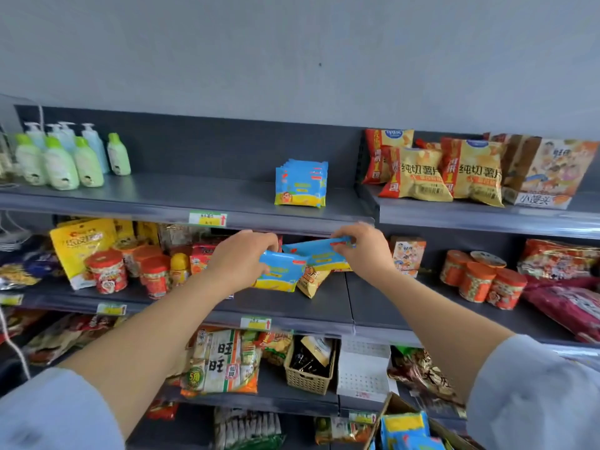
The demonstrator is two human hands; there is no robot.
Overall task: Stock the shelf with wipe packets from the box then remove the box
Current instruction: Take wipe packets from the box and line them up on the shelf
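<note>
A big grey shelf point(201, 147) stands against the wall, and its boards are full of snacks. Yellow and red chip bags point(438, 172) lean on the top board at the right side. Green and white bottles point(65, 160) stand in the back left corner of the top board point(194, 193).

A brown box point(393, 403) sits low down in front of the shelf, at the bottom right. More blue and yellow spare packets point(404, 425) lie inside it. A tan basket point(308, 371) sits on a lower board.

A row of wipe packets point(301, 183) stands upright near the right end of the top board. It is about halfway between the front edge and the back wall.

Both hands are up just under the front edge of the top board, close together. The left hand point(240, 258) has its fingers curled round the left end of the first packet point(281, 274). The right hand point(367, 248) pinches the top edge of the second packet point(319, 253) with thumb and fingers. The two packets touch and overlap a little in the middle.

A small yellow price tag point(207, 218) sticks on the front edge of the top board, left of the hands.
</note>
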